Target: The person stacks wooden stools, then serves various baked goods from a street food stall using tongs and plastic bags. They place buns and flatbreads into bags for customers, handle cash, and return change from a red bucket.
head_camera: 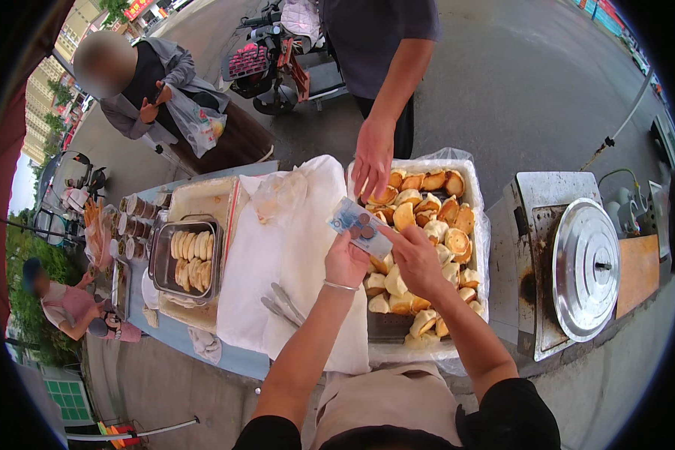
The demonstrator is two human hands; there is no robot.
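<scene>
My left hand [347,261], with a bracelet at the wrist, holds a bluish banknote [346,212] with several coins [364,219] lying on it. My right hand [419,261] is at the note's right edge, its fingertips touching or very near it. Another person's hand [374,157] reaches down from the far side, fingers spread, just above the note. Below the hands, a lined foam box [477,191] holds many browned buns [457,242]. Left of my left arm, metal tongs [281,301] lie on a white cloth [247,270].
Further left stand a glass dish [220,253] of flat round breads [193,247] and several jars [132,225]. A metal stove [557,185] with a round lid [585,270] stands right. One person [152,107] holds a plastic bag; another person [84,315] in a pink apron stands far left.
</scene>
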